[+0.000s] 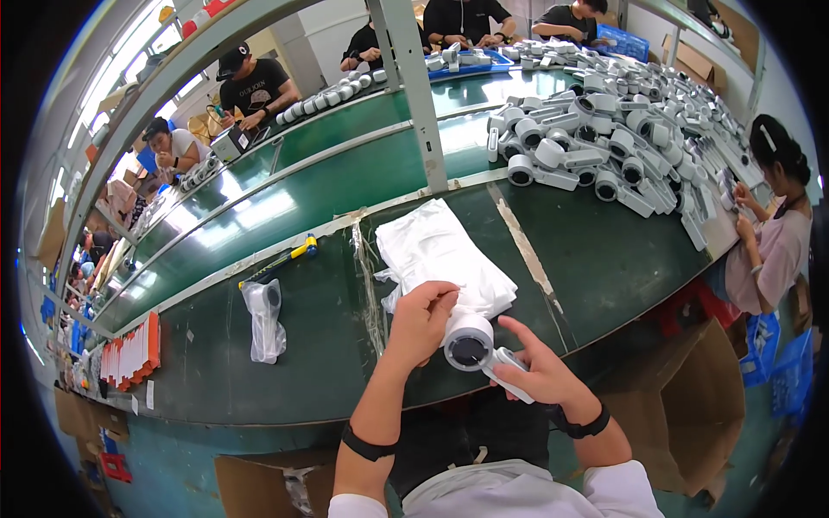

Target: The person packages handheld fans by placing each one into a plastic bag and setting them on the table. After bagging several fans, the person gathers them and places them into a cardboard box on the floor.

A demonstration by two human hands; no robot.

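Note:
My right hand (540, 367) is closed around the flat handle of a white handheld device (469, 343), which has a round head with a grey ring and dark centre facing up. Beside that head, my left hand (420, 325) has its fingers pinched together at the near edge of a stack of white plastic bags (440, 250). A fold of bag seems to be between its fingertips. The bags lie flat on the dark green table (328, 302). To the left rests a similar device in a clear bag (264, 319).
A large heap of white devices (604, 138) covers the right rear. A yellow and black tool (294, 255) and orange-edged cards (131, 352) lie leftward. A metal post (420, 104) rises behind the bags. Open cardboard boxes (691, 406) stand below the table edge. Several people work around.

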